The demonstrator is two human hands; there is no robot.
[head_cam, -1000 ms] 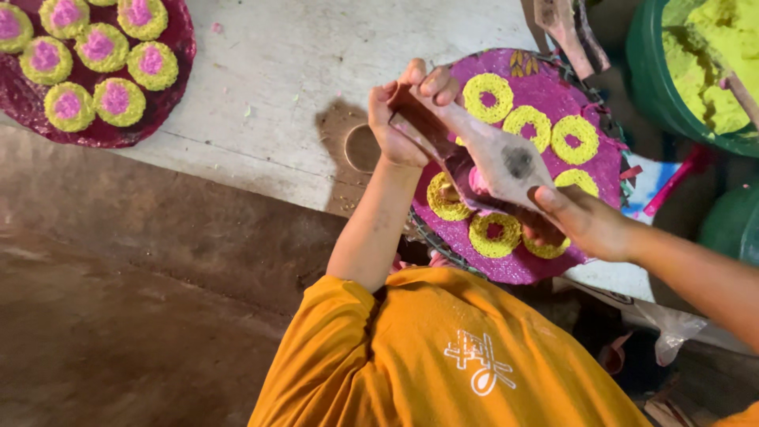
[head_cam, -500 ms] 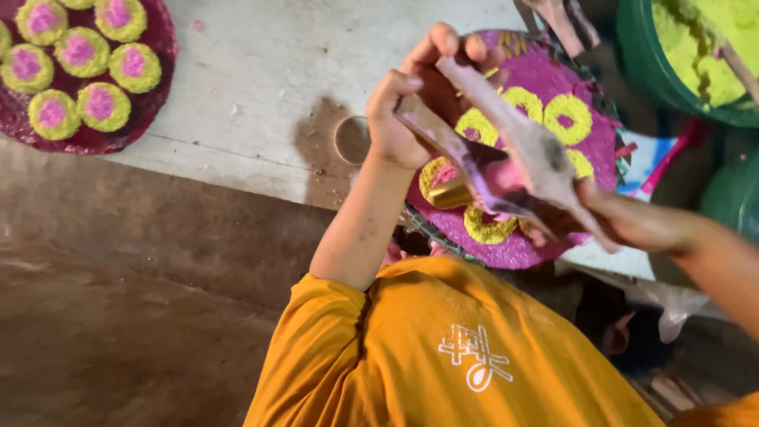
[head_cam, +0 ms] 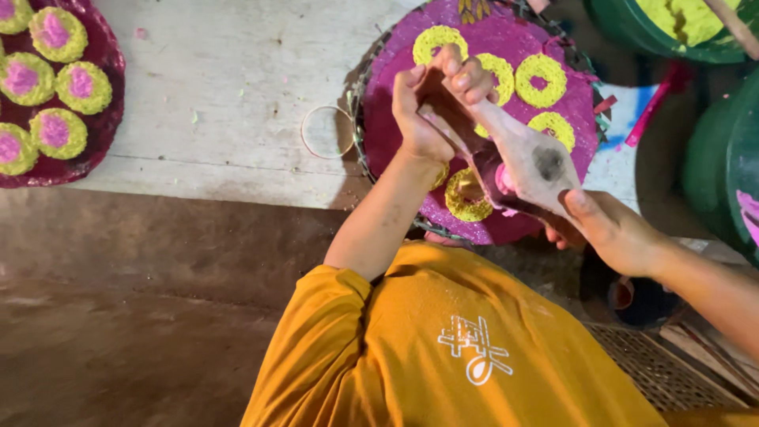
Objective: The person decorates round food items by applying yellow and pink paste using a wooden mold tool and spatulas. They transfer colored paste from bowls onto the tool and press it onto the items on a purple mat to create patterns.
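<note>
Two hands are sharing one cone (head_cam: 528, 162), a pale soft piping bag, above the purple tray (head_cam: 553, 49). The right hand (head_cam: 605, 229) is wrapping around the wide end, squeezing; the left hand (head_cam: 431, 107) is pinching the narrow tip over the yellow rings (head_cam: 541, 79). Pink paste is showing at the bag's side. It is looking light, floppy and slick, so gripping the bulb while guiding the tip seems safest. A second tray (head_cam: 103, 130) of pink-filled rings is sitting well apart on the board (head_cam: 229, 87)

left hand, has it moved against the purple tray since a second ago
Yes. The left hand has crept from the near-left edge of the purple tray further in over it, toward the yellow rings.
</note>
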